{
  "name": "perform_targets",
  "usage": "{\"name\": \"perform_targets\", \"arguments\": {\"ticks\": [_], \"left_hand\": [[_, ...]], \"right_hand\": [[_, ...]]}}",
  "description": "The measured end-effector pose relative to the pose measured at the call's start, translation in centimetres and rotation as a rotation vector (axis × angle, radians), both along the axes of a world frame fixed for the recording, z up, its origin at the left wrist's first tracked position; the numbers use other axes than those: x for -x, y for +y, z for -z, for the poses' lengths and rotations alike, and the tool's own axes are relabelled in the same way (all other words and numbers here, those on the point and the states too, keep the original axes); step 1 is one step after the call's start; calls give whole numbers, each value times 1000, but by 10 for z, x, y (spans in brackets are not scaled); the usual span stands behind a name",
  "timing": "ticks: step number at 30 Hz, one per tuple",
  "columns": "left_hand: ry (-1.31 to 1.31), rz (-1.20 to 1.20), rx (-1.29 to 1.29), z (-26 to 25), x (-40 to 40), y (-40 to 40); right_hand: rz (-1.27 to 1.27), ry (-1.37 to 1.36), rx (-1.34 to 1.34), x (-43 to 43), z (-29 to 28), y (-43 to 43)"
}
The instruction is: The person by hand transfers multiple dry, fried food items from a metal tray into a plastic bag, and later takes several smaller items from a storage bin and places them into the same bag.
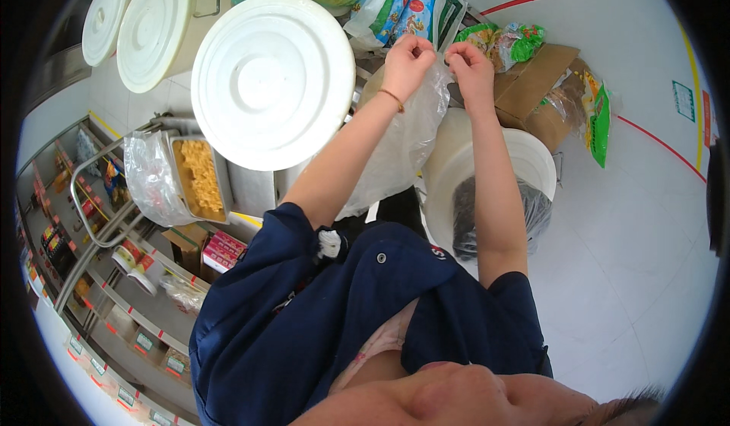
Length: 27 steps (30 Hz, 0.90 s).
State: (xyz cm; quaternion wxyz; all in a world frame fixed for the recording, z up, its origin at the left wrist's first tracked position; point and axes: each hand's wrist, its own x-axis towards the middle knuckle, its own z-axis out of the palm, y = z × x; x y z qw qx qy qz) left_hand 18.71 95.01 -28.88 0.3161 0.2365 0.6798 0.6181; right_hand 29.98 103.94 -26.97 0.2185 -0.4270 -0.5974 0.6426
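Both my hands are raised at the top centre, fingertips pinched at the top of a translucent plastic bag (406, 135). My left hand (408, 64), with a thin bracelet on its wrist, grips the bag's edge. A short gap to the right, my right hand (470, 70) pinches the bag's upper corner; its fingertips partly hide the plastic. The bag hangs down between my forearms towards my body. Left of the bag is a large round white plastic lid (274, 81). Under my right forearm stands an open white bucket (533, 152) with a dark plastic bag (533, 215) in it.
A steel tray of orange-yellow food (199, 178) rests at left beside crumpled clear plastic (154, 178). More lidded white buckets (157, 30) stand upper left. A cardboard box (533, 84) and printed bags (413, 7) lie beyond my hands. Stocked metal shelves (131, 317) fill the lower left.
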Motion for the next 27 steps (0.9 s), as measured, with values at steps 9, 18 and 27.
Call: {"name": "perform_targets", "arguments": {"ticks": [9, 18, 27], "left_hand": [[-270, 107, -49, 3, 4, -5], [-195, 143, -26, 6, 6, -6], [-303, 137, -111, 4, 9, -5]], "right_hand": [[-56, -47, -90, 2, 3, 2], [-92, -96, -186, 4, 1, 3], [-31, -48, -42, 3, 2, 4]]}}
